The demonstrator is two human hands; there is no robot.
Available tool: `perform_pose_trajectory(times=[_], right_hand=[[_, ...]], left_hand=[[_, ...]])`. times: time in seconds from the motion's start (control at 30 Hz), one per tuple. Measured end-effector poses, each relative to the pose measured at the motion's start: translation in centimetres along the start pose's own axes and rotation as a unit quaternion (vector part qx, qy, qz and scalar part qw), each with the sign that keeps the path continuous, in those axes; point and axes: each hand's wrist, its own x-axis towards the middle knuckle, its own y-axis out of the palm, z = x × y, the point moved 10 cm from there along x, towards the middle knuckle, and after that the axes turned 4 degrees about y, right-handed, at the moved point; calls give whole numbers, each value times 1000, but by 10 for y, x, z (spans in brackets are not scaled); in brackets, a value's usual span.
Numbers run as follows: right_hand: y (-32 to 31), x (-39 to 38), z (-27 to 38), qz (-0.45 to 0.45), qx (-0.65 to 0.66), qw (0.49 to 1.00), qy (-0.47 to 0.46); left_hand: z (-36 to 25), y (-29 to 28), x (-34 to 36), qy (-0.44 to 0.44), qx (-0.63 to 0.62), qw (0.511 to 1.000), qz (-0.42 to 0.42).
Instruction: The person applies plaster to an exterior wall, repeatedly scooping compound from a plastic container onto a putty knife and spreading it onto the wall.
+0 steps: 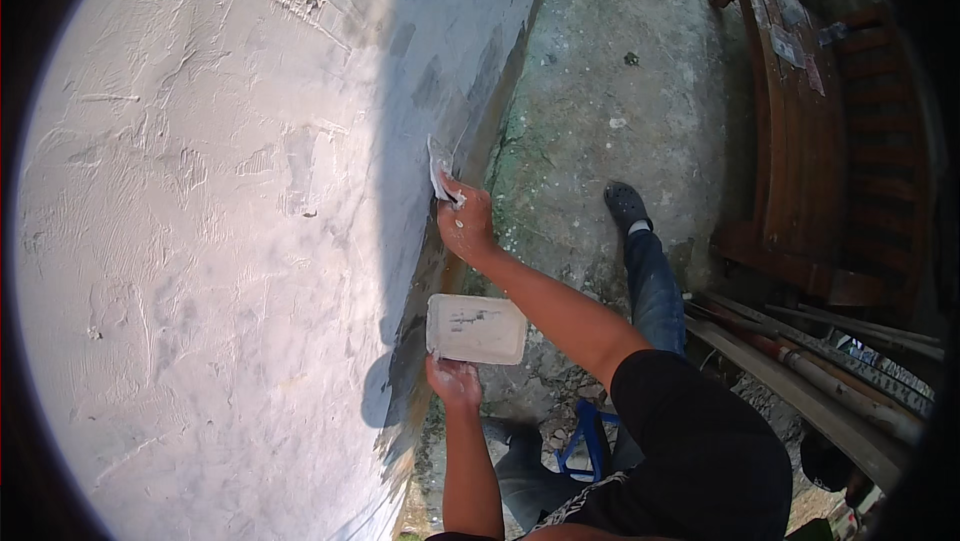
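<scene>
My right hand [466,216], spotted with white paste, grips a putty knife [436,163] smeared with white, its blade at the shaded lower part of the rough white-coated wall [220,221]. Below it, my left hand [452,381] holds a pale rectangular tray [495,331] by its near edge, with white paste and darker streaks in it. The tray is beside my right forearm, close to the wall's lower edge.
A stained concrete floor [590,81] runs along the wall, with my shoe [625,209] on it. A brown wooden bench [800,161] stands at the right. Planks and poles [790,371] lie below it. A blue plastic stool [588,441] is near my legs.
</scene>
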Motion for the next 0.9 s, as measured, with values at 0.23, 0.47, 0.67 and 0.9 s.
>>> perform_pose_trajectory(times=[0.23,0.47,0.67,0.9], right_hand=[[-48,60,-38,90,-36,991,88],[-39,138,-73,-64,-13,989,131],[-19,-3,-24,48,32,997,-55],[-26,12,-87,150,92,967,182]], left_hand=[[-5,5,-1,14,11,999,40],[8,20,-13,7,-13,999,30],[5,14,-20,11,2,999,36],[-11,-7,-10,38,-12,999,26]])
